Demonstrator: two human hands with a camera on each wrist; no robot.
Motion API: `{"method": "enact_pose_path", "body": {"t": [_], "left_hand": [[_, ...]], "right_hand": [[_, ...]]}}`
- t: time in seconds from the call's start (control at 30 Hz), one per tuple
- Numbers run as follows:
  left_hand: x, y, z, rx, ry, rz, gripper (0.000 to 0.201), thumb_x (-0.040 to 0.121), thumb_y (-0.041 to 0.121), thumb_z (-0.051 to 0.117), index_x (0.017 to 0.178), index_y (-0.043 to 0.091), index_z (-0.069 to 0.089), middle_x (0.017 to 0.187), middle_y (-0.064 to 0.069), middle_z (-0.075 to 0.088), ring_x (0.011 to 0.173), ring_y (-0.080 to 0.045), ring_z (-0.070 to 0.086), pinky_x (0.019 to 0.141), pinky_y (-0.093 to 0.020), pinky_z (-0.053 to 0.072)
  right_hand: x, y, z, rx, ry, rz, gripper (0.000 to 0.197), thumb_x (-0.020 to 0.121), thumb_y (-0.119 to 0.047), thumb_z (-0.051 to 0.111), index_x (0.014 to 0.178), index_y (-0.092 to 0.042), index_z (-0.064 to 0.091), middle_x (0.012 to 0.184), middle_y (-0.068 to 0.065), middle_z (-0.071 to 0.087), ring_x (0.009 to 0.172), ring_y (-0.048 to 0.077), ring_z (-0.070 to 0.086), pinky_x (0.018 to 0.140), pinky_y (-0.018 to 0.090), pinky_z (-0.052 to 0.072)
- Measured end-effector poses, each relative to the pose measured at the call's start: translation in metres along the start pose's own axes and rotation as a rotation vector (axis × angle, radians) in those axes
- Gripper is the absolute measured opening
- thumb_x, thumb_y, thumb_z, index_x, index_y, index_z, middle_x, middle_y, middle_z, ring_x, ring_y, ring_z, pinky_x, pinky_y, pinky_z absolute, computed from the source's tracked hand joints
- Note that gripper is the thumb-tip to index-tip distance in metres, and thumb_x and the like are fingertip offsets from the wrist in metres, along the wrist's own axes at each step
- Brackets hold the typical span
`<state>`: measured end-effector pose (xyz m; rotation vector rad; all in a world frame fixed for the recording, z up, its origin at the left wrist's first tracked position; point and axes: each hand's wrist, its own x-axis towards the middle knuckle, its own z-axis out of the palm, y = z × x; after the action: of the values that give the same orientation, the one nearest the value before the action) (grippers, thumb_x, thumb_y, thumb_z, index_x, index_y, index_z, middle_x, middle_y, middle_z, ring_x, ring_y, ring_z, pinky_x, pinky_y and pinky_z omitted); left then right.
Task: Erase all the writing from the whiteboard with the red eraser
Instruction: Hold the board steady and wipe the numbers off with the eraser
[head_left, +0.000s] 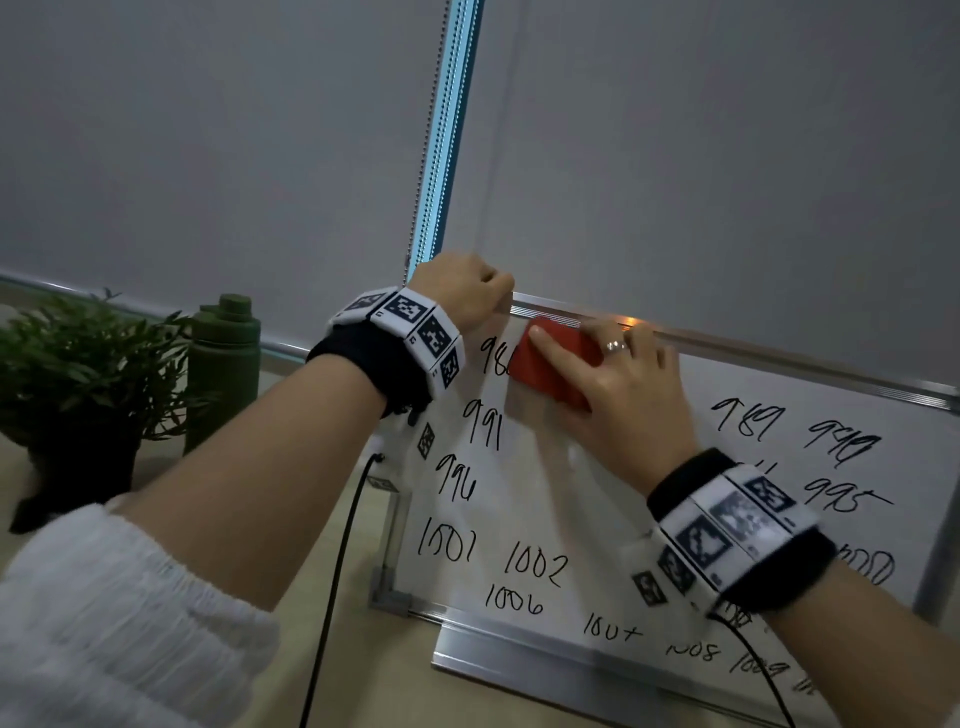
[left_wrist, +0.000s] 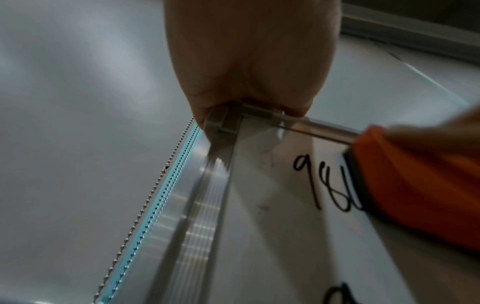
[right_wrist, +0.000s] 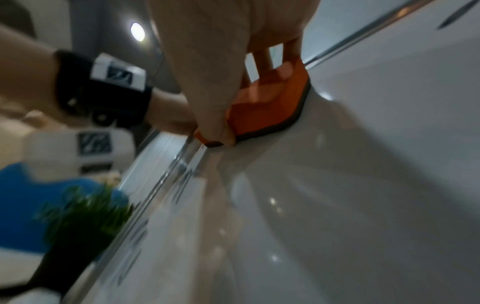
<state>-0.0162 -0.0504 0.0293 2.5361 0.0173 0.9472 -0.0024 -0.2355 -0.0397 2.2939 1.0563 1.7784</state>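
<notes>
The whiteboard (head_left: 587, 499) leans upright on the desk, covered with black handwritten numbers (head_left: 485, 423). My left hand (head_left: 465, 291) grips the board's top left corner (left_wrist: 226, 121), fingers curled over the metal frame. My right hand (head_left: 618, 379) holds the red eraser (head_left: 550, 371) flat against the board near the top edge, thumb on one side and fingers on the other. The eraser (left_wrist: 415, 189) half covers the top left number (left_wrist: 322, 183). Its dark felt edge (right_wrist: 298, 115) lies on the white surface in the right wrist view.
A potted green plant (head_left: 78, 374) and a dark green bottle (head_left: 223, 358) stand left of the board. Grey roller blinds (head_left: 208, 156) with a bead chain (head_left: 428, 150) hang behind. Black cables (head_left: 337, 571) trail from both wrists over the desk.
</notes>
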Motion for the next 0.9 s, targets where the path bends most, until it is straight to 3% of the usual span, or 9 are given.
{"method": "enact_pose_path", "body": {"t": [0.13,0.23,0.33,0.53,0.6,0.67,0.77,0.83,0.9], "left_hand": [[-0.002,-0.003,-0.001,-0.009,0.023,0.02,0.043,0.091,0.028,0.037,0.052,0.014,0.047,0.063,-0.006,0.051,0.072,-0.025,0.051,0.065,-0.028,0.039],[-0.005,-0.002,-0.002,-0.016,0.02,0.04,0.038,0.091,0.028,0.037,0.06,0.015,0.053,0.066,-0.006,0.052,0.07,-0.024,0.05,0.062,-0.028,0.04],[-0.007,-0.001,-0.002,-0.01,0.027,0.041,0.038,0.091,0.028,0.037,0.057,0.016,0.049,0.062,-0.004,0.048,0.066,-0.022,0.047,0.053,-0.023,0.033],[-0.01,0.0,-0.005,-0.032,0.038,0.055,0.038,0.091,0.028,0.038,0.061,0.014,0.056,0.074,-0.009,0.058,0.073,-0.025,0.053,0.068,-0.029,0.042],[-0.011,0.0,-0.005,-0.031,0.04,0.048,0.038,0.091,0.029,0.039,0.07,0.008,0.063,0.075,-0.011,0.058,0.074,-0.027,0.054,0.068,-0.029,0.042],[-0.011,-0.001,-0.006,-0.032,0.046,0.04,0.036,0.09,0.028,0.039,0.071,0.007,0.061,0.07,-0.01,0.055,0.073,-0.026,0.051,0.066,-0.029,0.041],[-0.012,0.0,-0.005,-0.055,0.038,0.041,0.032,0.091,0.028,0.039,0.067,0.012,0.054,0.069,-0.01,0.05,0.068,-0.023,0.046,0.064,-0.028,0.039],[-0.012,0.0,-0.005,-0.071,0.048,0.045,0.034,0.091,0.027,0.039,0.064,0.012,0.052,0.07,-0.011,0.052,0.067,-0.023,0.046,0.064,-0.029,0.039],[-0.012,0.0,-0.005,-0.081,0.055,0.045,0.038,0.091,0.027,0.04,0.066,0.005,0.057,0.071,-0.014,0.056,0.069,-0.026,0.05,0.065,-0.029,0.042]], "right_hand": [[-0.016,-0.014,0.003,0.018,0.014,0.029,0.063,0.065,-0.032,0.074,0.125,-0.026,0.056,0.104,0.014,0.06,0.084,0.027,0.035,0.065,0.038,0.038],[-0.059,-0.031,0.005,0.035,-0.155,-0.202,0.081,0.054,-0.031,0.082,0.126,-0.028,0.047,0.104,0.011,0.062,0.084,0.027,0.046,0.067,0.04,0.044],[-0.063,-0.029,0.001,0.028,-0.233,-0.33,0.079,0.054,-0.031,0.082,0.126,-0.029,0.047,0.101,0.008,0.063,0.078,0.025,0.056,0.064,0.041,0.047],[0.004,-0.015,-0.014,-0.029,-0.03,0.011,0.056,0.07,-0.035,0.072,0.123,-0.025,0.059,0.101,0.017,0.061,0.081,0.035,0.052,0.064,0.04,0.04],[-0.009,-0.025,-0.009,-0.017,-0.015,-0.021,0.057,0.067,-0.031,0.072,0.123,-0.025,0.058,0.1,0.015,0.06,0.08,0.032,0.046,0.063,0.039,0.039],[-0.038,-0.036,-0.001,0.028,-0.092,-0.18,0.069,0.058,-0.026,0.077,0.123,-0.027,0.054,0.098,0.01,0.06,0.08,0.027,0.04,0.062,0.04,0.042],[-0.065,-0.041,-0.001,0.029,-0.239,-0.362,0.08,0.05,-0.036,0.082,0.123,-0.032,0.049,0.099,0.005,0.061,0.081,0.021,0.045,0.062,0.037,0.047],[-0.049,-0.033,-0.005,0.016,-0.186,-0.324,0.077,0.052,-0.036,0.082,0.122,-0.031,0.051,0.096,0.006,0.062,0.078,0.021,0.048,0.06,0.037,0.047],[-0.018,-0.025,-0.009,-0.005,-0.077,-0.183,0.067,0.06,-0.033,0.075,0.123,-0.027,0.054,0.096,0.012,0.061,0.08,0.027,0.045,0.061,0.039,0.044]]}}
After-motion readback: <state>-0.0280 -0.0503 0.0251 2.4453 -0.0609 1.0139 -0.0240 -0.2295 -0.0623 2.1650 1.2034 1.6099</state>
